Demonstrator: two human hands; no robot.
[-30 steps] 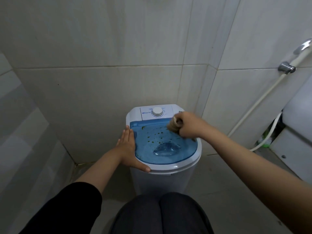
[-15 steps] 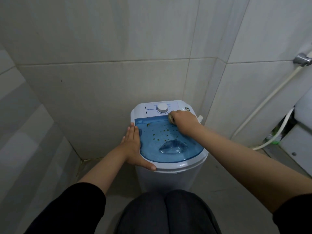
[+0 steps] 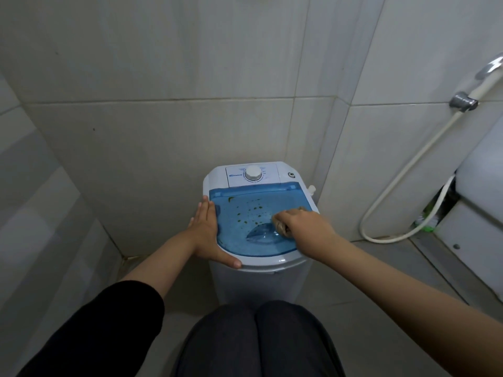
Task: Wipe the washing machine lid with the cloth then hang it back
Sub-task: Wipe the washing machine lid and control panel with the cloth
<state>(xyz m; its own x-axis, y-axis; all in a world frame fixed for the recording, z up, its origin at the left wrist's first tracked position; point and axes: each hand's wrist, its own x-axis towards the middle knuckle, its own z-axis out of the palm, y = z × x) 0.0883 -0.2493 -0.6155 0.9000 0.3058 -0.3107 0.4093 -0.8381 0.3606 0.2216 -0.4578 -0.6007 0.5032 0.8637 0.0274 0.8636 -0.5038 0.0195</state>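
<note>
A small white washing machine (image 3: 261, 281) stands in the tiled corner. Its blue see-through lid (image 3: 239, 235) carries several dark green specks toward the back. My right hand (image 3: 304, 223) is closed on a bunched beige cloth (image 3: 280, 227) and presses it on the lid's right half, near the moulded dip in the middle. Most of the cloth is hidden under my fingers. My left hand (image 3: 209, 235) lies flat along the machine's left rim, fingers together, thumb on the front edge. A white dial (image 3: 253, 173) sits on the control panel behind the lid.
Tiled walls close in behind and to the left. A white hose (image 3: 408, 164) runs from a chrome wall fitting (image 3: 462, 102) down to the floor on the right. A white fixture (image 3: 481, 213) stands at the far right. My knees (image 3: 258, 338) are just before the machine.
My right hand with the cloth has slid from the lid's back right corner, by the control panel, down toward the lid's middle right. My left hand has stayed on the left rim.
</note>
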